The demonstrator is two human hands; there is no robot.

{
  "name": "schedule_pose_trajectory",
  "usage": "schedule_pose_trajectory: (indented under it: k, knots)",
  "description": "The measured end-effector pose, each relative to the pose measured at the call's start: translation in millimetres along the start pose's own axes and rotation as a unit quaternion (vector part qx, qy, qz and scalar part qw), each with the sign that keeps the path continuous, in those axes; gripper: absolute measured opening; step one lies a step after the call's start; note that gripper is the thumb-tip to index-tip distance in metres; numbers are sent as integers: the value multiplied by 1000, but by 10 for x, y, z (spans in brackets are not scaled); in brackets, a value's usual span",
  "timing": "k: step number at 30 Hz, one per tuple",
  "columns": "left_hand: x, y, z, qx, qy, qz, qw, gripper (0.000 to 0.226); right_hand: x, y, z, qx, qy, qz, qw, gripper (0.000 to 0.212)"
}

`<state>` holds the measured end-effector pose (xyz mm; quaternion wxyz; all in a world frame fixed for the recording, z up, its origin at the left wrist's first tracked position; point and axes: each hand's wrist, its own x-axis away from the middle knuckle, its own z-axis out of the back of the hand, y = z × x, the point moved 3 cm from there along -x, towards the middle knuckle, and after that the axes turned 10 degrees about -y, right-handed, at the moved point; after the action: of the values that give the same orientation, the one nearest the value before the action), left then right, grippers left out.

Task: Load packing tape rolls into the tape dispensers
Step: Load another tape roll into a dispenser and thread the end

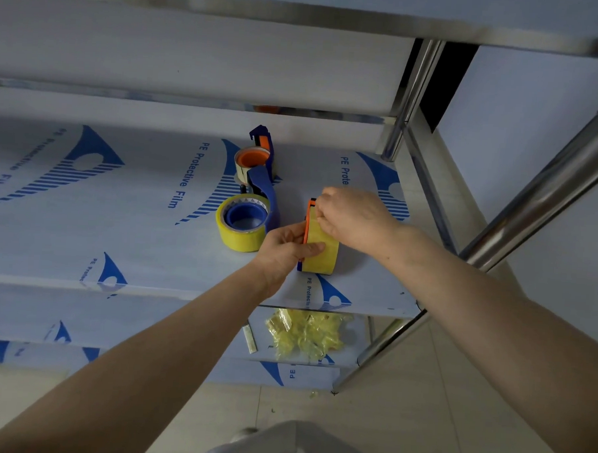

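Your left hand (283, 248) grips the yellow tape roll (320, 249) standing on edge on the film-covered surface (119, 218), thumb pressed flat across the roll's face, with the orange-and-blue dispenser (307, 223) held against its left side. Your right hand (351, 216) has its fingers (320, 212) curled and pinched at the roll's top edge, seemingly working the tape's free end; what exactly they pinch is hidden.

To do this step well, keep the left thumb firm so the roll does not turn on its hub, and draw the loose end straight, sticky side away from your fingers, toward the dispenser's cutter end. Pull evenly so the film does not split or fold onto itself.

Count: three dispensers in sight, each carrying a roll. One is in your hands. Two lie near, to the left: a blue dispenser (258, 185) with a full yellow roll on a blue hub (243, 222), and beyond it, a nearly spent roll on an orange hub (252, 159). A heap of crumpled wrapping (306, 333) lies on the shelf below.
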<state>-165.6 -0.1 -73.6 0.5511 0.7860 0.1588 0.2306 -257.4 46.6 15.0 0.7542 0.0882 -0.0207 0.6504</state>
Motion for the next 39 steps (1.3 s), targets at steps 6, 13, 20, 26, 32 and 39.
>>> schedule_pose_trajectory:
  k: [6, 13, 20, 26, 32, 39]
  knots:
    - [8, -10, -11, -21, 6, -5, 1000, 37, -7, -79, -48, 77, -35, 22, 996, 38]
    - [20, 33, -32, -14, -3, 0, 1000, 36, -34, 94, 13, -46, -86, 10, 995, 6]
    - [3, 38, -12, -17, -7, 6, 1000, 35, -27, 301, 79, -248, -74, -17, 966, 31]
    - [0, 44, -9, -18, -9, 5, 1000, 29, -81, 269, 71, -148, -92, 15, 985, 22]
    - [-10, 49, -2, -31, -5, 8, 999, 33, -126, 208, 97, -41, -105, 23, 993, 14]
    - [-13, 79, -35, -31, -4, 1, 999, 30, -149, 237, 130, -49, -139, 0, 989, 20]
